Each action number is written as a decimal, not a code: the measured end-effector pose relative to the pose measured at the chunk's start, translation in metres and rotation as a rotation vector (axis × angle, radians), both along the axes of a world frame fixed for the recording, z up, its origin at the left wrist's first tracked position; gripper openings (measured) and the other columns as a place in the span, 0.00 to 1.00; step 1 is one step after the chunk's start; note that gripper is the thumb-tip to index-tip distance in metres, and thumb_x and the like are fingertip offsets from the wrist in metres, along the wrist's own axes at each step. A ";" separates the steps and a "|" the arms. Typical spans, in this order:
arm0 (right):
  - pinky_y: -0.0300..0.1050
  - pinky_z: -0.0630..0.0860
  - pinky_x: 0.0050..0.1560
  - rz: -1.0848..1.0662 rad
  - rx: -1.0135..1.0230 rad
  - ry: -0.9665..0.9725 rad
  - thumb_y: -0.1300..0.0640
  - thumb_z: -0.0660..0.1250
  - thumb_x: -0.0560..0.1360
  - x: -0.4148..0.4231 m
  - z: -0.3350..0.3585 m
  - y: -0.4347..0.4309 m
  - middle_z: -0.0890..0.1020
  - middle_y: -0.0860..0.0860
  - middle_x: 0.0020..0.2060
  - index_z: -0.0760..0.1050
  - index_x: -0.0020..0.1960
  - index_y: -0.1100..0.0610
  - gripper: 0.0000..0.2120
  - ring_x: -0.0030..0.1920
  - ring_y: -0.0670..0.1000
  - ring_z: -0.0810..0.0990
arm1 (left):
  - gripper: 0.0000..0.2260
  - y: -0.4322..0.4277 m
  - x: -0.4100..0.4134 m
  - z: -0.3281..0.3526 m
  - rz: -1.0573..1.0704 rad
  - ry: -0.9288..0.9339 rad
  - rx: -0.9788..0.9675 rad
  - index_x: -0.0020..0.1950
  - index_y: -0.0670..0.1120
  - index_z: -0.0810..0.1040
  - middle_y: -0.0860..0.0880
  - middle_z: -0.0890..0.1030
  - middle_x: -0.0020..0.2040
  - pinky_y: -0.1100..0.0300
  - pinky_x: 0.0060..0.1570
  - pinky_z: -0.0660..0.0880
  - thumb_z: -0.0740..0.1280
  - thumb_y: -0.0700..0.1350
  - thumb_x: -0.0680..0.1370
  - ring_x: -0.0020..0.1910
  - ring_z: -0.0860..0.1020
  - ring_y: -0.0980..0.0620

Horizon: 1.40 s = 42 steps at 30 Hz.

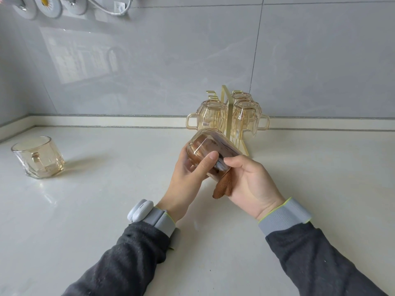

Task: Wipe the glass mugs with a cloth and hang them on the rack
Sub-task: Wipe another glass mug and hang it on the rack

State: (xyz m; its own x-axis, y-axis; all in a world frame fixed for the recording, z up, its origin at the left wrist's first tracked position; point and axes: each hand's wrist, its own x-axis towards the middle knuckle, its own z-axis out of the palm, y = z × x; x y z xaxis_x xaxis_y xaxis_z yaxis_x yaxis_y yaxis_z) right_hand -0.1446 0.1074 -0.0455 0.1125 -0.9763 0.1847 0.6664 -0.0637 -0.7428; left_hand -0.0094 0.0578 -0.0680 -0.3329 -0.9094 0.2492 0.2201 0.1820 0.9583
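Left hand (190, 169) grips the held mug (201, 148) above the table (106, 210), thumb laid across the glass wall, fingers curled round the far side. The mug is tipped on its side, base toward the left, mouth toward the right hand (250, 182). Right hand's thumb presses on the mug near the rim. Its fingers are hidden at the mouth, curled with the brown cloth (221, 188). The cloth is stuffed inside the glass, and a tail of it hangs out below the right palm.

Gold rack (229, 112) stands just behind the held mug, near the wall. Three amber mugs hang on it upside down: left hung mug (211, 116), right hung mug (245, 118), back hung mug (241, 96). Bare hooks (211, 94) show at the top left of the rack.

Loose mug (38, 157) stands upright at the far left of the table, well apart from the hands.

Grey wristbands sit on both wrists over dark sleeves, with a white device (140, 210) on the left wrist.
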 end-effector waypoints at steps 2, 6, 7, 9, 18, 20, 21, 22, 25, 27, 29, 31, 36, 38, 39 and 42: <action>0.50 0.77 0.65 0.000 0.004 0.000 0.67 0.61 0.70 0.000 -0.001 0.000 0.81 0.61 0.63 0.82 0.62 0.61 0.22 0.62 0.58 0.81 | 0.27 0.001 -0.001 0.001 -0.010 0.014 0.007 0.72 0.46 0.73 0.42 0.84 0.58 0.57 0.53 0.82 0.72 0.52 0.75 0.54 0.84 0.48; 0.49 0.80 0.60 0.030 0.008 -0.043 0.65 0.61 0.70 0.003 0.001 0.001 0.77 0.62 0.68 0.75 0.70 0.63 0.27 0.68 0.61 0.77 | 0.26 0.001 0.000 0.003 -0.017 0.034 0.021 0.71 0.47 0.74 0.45 0.85 0.57 0.59 0.49 0.82 0.71 0.52 0.74 0.54 0.85 0.50; 0.50 0.79 0.63 0.031 0.004 -0.054 0.65 0.61 0.71 0.003 0.001 0.001 0.76 0.62 0.69 0.74 0.70 0.63 0.27 0.69 0.62 0.76 | 0.25 0.001 0.000 0.003 -0.023 0.029 0.018 0.70 0.48 0.74 0.46 0.85 0.56 0.59 0.49 0.82 0.71 0.53 0.75 0.54 0.85 0.50; 0.54 0.72 0.70 0.023 -0.006 -0.066 0.65 0.64 0.71 0.003 0.002 0.001 0.75 0.64 0.70 0.73 0.71 0.65 0.27 0.71 0.63 0.73 | 0.24 0.002 0.000 0.004 -0.022 0.027 0.019 0.69 0.48 0.75 0.47 0.85 0.55 0.60 0.49 0.82 0.70 0.54 0.75 0.52 0.85 0.51; 0.69 0.65 0.67 -0.091 -0.009 0.084 0.56 0.72 0.76 0.001 -0.003 -0.002 0.73 0.67 0.70 0.74 0.71 0.61 0.25 0.70 0.69 0.72 | 0.24 0.001 0.000 0.004 0.059 0.049 0.004 0.67 0.48 0.76 0.45 0.85 0.55 0.55 0.50 0.83 0.72 0.56 0.74 0.52 0.84 0.48; 0.58 0.72 0.70 -0.099 0.020 0.048 0.59 0.68 0.77 0.001 -0.003 -0.002 0.77 0.65 0.68 0.73 0.71 0.63 0.23 0.67 0.65 0.77 | 0.31 0.000 0.001 0.003 0.112 0.044 -0.026 0.71 0.50 0.74 0.44 0.85 0.59 0.49 0.58 0.82 0.76 0.59 0.71 0.57 0.84 0.47; 0.53 0.74 0.69 -0.099 0.041 0.037 0.61 0.66 0.77 0.001 -0.005 -0.003 0.79 0.63 0.66 0.74 0.70 0.63 0.21 0.65 0.63 0.79 | 0.34 -0.001 0.002 0.002 0.145 0.042 -0.042 0.73 0.51 0.73 0.45 0.84 0.61 0.47 0.62 0.81 0.77 0.60 0.69 0.60 0.83 0.47; 0.51 0.76 0.67 -0.104 0.060 0.036 0.62 0.65 0.77 0.000 -0.006 -0.003 0.81 0.62 0.64 0.76 0.68 0.62 0.20 0.63 0.62 0.81 | 0.36 -0.002 0.002 0.002 0.179 0.040 -0.059 0.74 0.54 0.73 0.46 0.84 0.62 0.47 0.65 0.79 0.78 0.60 0.68 0.61 0.83 0.49; 0.57 0.74 0.67 -0.210 0.132 0.071 0.62 0.70 0.72 -0.003 -0.009 -0.006 0.83 0.64 0.59 0.81 0.61 0.62 0.17 0.61 0.68 0.81 | 0.38 -0.002 0.003 0.001 0.240 0.023 -0.096 0.75 0.56 0.71 0.49 0.83 0.63 0.52 0.66 0.78 0.80 0.56 0.67 0.63 0.82 0.53; 0.62 0.71 0.67 -0.313 0.192 0.116 0.59 0.77 0.67 -0.001 -0.007 -0.006 0.82 0.68 0.59 0.84 0.57 0.61 0.18 0.63 0.75 0.76 | 0.39 -0.003 0.002 0.001 0.256 0.011 -0.108 0.76 0.57 0.71 0.50 0.83 0.63 0.53 0.66 0.78 0.80 0.55 0.67 0.63 0.82 0.54; 0.61 0.71 0.59 -0.367 0.224 0.129 0.58 0.79 0.64 0.000 -0.005 -0.005 0.82 0.68 0.57 0.85 0.55 0.60 0.20 0.63 0.77 0.75 | 0.40 -0.003 0.002 0.001 0.262 0.004 -0.108 0.76 0.57 0.70 0.51 0.83 0.63 0.52 0.67 0.77 0.80 0.58 0.65 0.63 0.82 0.55; 0.60 0.69 0.56 -0.364 0.221 0.128 0.59 0.79 0.65 0.000 -0.005 -0.005 0.83 0.66 0.56 0.84 0.55 0.60 0.19 0.61 0.76 0.77 | 0.42 -0.004 0.003 0.000 0.257 0.000 -0.097 0.76 0.57 0.70 0.51 0.83 0.63 0.49 0.68 0.77 0.80 0.61 0.64 0.63 0.82 0.54; 0.61 0.69 0.63 -0.234 0.162 0.072 0.58 0.73 0.73 0.001 -0.002 -0.002 0.81 0.65 0.62 0.79 0.65 0.62 0.21 0.66 0.72 0.75 | 0.38 -0.004 0.002 -0.001 0.183 0.005 -0.060 0.75 0.54 0.71 0.50 0.85 0.61 0.41 0.68 0.76 0.78 0.61 0.68 0.62 0.83 0.49; 0.53 0.68 0.68 -0.142 0.093 0.056 0.60 0.66 0.77 0.001 -0.001 -0.001 0.80 0.63 0.64 0.76 0.69 0.63 0.21 0.67 0.66 0.77 | 0.37 -0.003 0.002 0.001 0.165 0.005 -0.060 0.75 0.52 0.71 0.49 0.84 0.62 0.40 0.69 0.75 0.78 0.60 0.69 0.64 0.82 0.48; 0.51 0.71 0.67 -0.100 0.061 0.038 0.61 0.64 0.78 0.002 0.001 0.001 0.79 0.63 0.65 0.75 0.70 0.63 0.21 0.68 0.64 0.77 | 0.37 -0.003 0.002 0.001 0.148 0.006 -0.061 0.75 0.51 0.71 0.48 0.84 0.63 0.40 0.69 0.75 0.78 0.59 0.69 0.64 0.82 0.47; 0.50 0.78 0.64 0.002 0.015 -0.045 0.65 0.62 0.77 0.002 0.004 0.004 0.78 0.64 0.67 0.73 0.70 0.65 0.22 0.69 0.63 0.76 | 0.37 -0.001 0.002 0.001 0.083 -0.006 -0.046 0.75 0.49 0.70 0.45 0.84 0.62 0.40 0.69 0.75 0.77 0.58 0.70 0.64 0.82 0.45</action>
